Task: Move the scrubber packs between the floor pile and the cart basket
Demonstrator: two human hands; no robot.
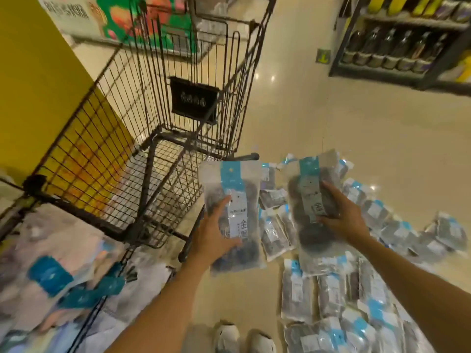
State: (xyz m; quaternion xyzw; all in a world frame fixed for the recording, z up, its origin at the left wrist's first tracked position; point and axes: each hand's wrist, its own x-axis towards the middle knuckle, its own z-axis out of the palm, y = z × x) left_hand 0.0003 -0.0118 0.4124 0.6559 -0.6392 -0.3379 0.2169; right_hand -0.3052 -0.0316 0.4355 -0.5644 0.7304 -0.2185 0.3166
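Left hand [216, 225] grips a clear packet with blue label [230, 200], thumb across the front, held up just beside the wire cart [142, 118]. Right hand [341, 215] grips a second packet [312, 197] the same way, over the pile. Risk, as I judge it: slick plastic could slide out of either grip, since each hand clamps only the lower middle; a packet could also snag on the cart wire. More packets [356, 289] lie scattered on the glossy beige floor [331, 118], loose underfoot near the shoes [226, 337], so a slip seems possible. Blurred bagged goods [63, 263] sit lower left. Yellow wall [33, 85] on the left, bottle shelf [397, 49] far right.
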